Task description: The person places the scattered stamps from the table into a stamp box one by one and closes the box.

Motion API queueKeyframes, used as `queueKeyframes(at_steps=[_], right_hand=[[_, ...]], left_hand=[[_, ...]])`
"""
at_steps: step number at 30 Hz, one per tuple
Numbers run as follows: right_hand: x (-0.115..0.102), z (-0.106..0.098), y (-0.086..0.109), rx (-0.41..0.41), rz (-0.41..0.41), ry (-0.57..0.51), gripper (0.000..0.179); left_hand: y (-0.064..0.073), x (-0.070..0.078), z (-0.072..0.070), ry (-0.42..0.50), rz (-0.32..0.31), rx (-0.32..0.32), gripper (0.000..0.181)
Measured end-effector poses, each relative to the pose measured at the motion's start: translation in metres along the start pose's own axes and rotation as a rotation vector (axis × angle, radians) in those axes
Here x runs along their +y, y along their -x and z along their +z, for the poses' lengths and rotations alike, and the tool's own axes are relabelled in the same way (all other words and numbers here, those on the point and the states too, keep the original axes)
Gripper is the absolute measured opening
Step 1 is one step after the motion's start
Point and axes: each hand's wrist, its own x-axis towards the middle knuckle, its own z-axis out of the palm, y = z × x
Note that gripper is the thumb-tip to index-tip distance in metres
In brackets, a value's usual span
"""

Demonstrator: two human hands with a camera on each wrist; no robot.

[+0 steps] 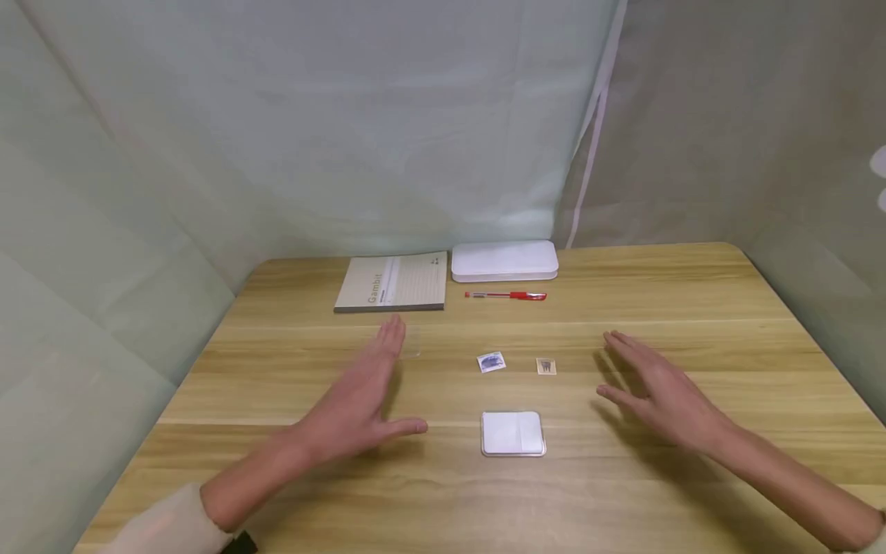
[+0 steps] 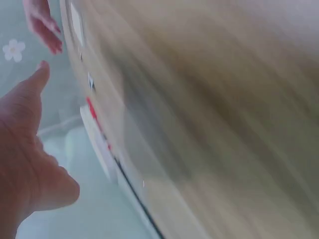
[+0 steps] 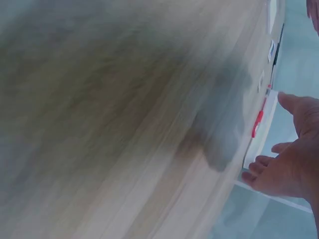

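Note:
My left hand [image 1: 360,400] hovers over the table's left side, fingers straight and thumb spread, holding nothing. A faint clear square sheet [image 1: 412,342] lies beside its fingertips. On the right, my right hand [image 1: 667,400] is likewise raised above the wood with fingers extended and nothing in its grasp. Between the hands lie a bluish postage stamp [image 1: 491,362] and a smaller beige postage stamp [image 1: 546,366]. Nearer me sits a small white rectangular pad in a clear tray [image 1: 513,433]. Both wrist views show the hands apart from the tabletop, the left [image 2: 30,154] and the right [image 3: 289,159].
Along the back of the wooden table [image 1: 692,300] are a beige "Gambit" notebook [image 1: 415,285], a white case [image 1: 504,260] and a red pen [image 1: 505,295] in front of the case. Pale fabric curtains [image 1: 381,131] enclose the table behind and at both sides.

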Motion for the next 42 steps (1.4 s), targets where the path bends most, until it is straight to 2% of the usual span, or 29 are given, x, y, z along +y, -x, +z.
queueKeyframes(at_steps=[5,10,17,25,35,42], right_hand=[[-0.001,0.012,-0.02,0.076,0.006,-0.12,0.066],[0.001,0.028,-0.039,0.107,-0.009,-0.173,0.053],[0.001,0.045,-0.054,0.104,-0.072,-0.197,0.037],[-0.001,0.052,-0.059,0.099,-0.06,-0.213,0.025],[-0.003,0.055,-0.059,0.112,-0.049,-0.201,0.021],[-0.003,0.055,-0.06,0.133,-0.061,-0.187,0.018]], left_hand=[[-0.009,0.019,0.014,0.22,0.051,0.01,0.133],[-0.014,0.034,0.029,0.299,0.136,0.008,0.121],[-0.018,0.049,0.046,0.312,0.142,-0.058,0.1],[-0.021,0.058,0.056,0.324,0.156,-0.045,0.073],[-0.023,0.059,0.065,0.254,0.16,-0.015,0.064],[-0.023,0.06,0.066,0.239,0.18,0.001,0.058]])
